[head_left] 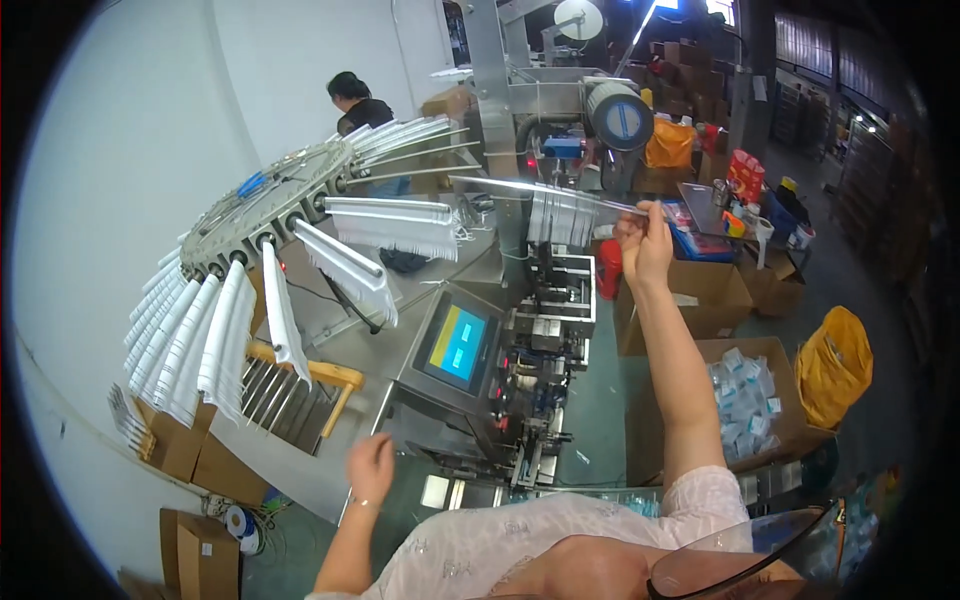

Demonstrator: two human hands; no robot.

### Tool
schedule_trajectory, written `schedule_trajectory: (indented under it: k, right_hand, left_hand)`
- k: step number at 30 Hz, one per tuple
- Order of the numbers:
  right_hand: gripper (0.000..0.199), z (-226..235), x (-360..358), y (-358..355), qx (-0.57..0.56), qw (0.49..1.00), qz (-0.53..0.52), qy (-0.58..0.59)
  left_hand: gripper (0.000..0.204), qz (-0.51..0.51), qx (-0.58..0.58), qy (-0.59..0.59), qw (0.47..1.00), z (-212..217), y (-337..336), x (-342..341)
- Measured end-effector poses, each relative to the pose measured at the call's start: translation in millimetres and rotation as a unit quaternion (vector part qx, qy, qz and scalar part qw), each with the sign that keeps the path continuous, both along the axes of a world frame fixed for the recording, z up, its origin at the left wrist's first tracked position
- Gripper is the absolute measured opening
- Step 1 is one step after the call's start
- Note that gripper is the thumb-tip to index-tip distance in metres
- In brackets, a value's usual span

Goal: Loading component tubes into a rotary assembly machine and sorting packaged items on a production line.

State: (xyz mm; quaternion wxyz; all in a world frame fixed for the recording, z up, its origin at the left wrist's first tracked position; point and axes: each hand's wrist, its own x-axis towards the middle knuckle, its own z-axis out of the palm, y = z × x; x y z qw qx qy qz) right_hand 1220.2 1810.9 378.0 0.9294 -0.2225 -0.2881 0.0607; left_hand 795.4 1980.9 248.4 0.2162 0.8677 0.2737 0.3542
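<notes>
My right hand (645,245), raised at the far side of the machine, is closed on the end of a thin metal rod (530,186). The rod stretches out to the left, and a row of white strips (560,217) hangs under it at the machine's top. My left hand (370,468) is low by the edge of the steel bench, fingers curled in, with nothing seen in them. Left of the machine stands a tilted round rack (213,243) with rods sticking out all round. White strips (350,268) hang from many of these rods.
A touch screen (458,344) sits on the machine before me. A wooden-framed rack of metal rods (290,390) lies on the bench. At right are a box of clear packs (742,400) and a yellow sack (838,365). Another person (362,108) is beyond the round rack.
</notes>
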Motion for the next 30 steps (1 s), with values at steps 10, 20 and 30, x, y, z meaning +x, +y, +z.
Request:
schedule_trajectory:
  k: [10,20,30]
  right_hand:
    - [0.025,33.2,25.7,75.4,-0.018,0.999,0.027,-0.029]
    - [0.021,47.7,4.6,112.7,-0.084,0.987,0.046,-0.128]
    - [0.020,53.5,-23.4,138.0,-0.169,0.977,0.046,-0.118]
  left_hand:
    - [0.008,0.171,0.086,-0.005,0.981,-23.4,26.9,-64.0]
    - [0.007,0.172,0.085,-0.019,0.981,-26.3,29.4,-67.0]
    - [0.008,0.156,0.053,-0.031,0.986,-25.0,27.6,-69.6]
